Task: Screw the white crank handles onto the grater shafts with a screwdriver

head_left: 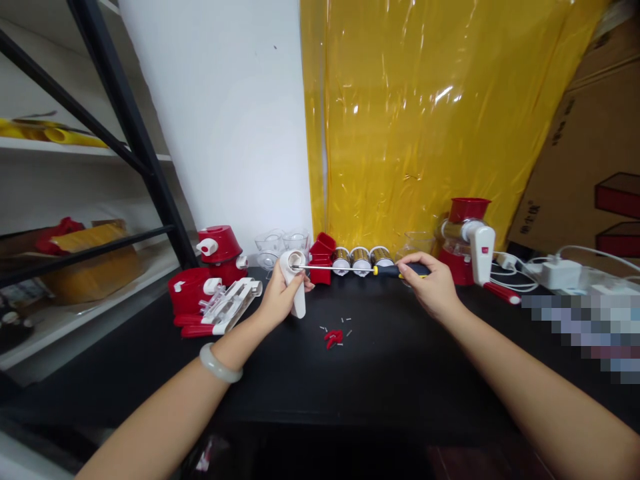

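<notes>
My left hand [278, 299] is closed around a white plastic part [299, 303] with a round hollow end, held above the black table. Between the fingers of my right hand [431, 288] is the dark handle of a screwdriver [387, 271]. Its long shaft runs level to the left, and the tip sits in the round end of the white part. Whether the tip meets a screw cannot be made out. On the table below lie several small red pieces [334, 339] with little metal screws [349, 333] scattered about them.
Red housings [220, 250] and white crank parts [235, 303] stand at left. Along the back are clear plastic pieces [270, 243], a red part [323, 257] and grater drums [361, 260]. An assembled red-and-white grater [465, 243] stands right, beside white chargers and cables [560, 272].
</notes>
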A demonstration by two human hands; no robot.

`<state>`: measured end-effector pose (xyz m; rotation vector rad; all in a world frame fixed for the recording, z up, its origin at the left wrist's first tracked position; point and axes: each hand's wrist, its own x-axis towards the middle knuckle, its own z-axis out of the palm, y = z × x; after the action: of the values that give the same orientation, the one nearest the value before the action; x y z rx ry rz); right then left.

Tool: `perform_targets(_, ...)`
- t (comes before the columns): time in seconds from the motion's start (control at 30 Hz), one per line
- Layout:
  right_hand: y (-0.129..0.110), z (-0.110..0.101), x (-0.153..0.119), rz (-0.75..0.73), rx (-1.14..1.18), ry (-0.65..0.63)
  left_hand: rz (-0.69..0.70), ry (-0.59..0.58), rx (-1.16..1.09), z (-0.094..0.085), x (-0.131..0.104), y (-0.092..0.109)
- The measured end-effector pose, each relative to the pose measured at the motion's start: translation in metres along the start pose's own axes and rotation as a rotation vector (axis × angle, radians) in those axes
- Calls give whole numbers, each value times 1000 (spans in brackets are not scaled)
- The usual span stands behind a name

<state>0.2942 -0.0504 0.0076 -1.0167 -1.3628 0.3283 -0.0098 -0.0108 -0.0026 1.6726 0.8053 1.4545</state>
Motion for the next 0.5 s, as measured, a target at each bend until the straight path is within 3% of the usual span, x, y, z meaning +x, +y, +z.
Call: perform_targets(0.5,-7,2,-1,-46,-53,9,53,1,84,-2,0,-4)
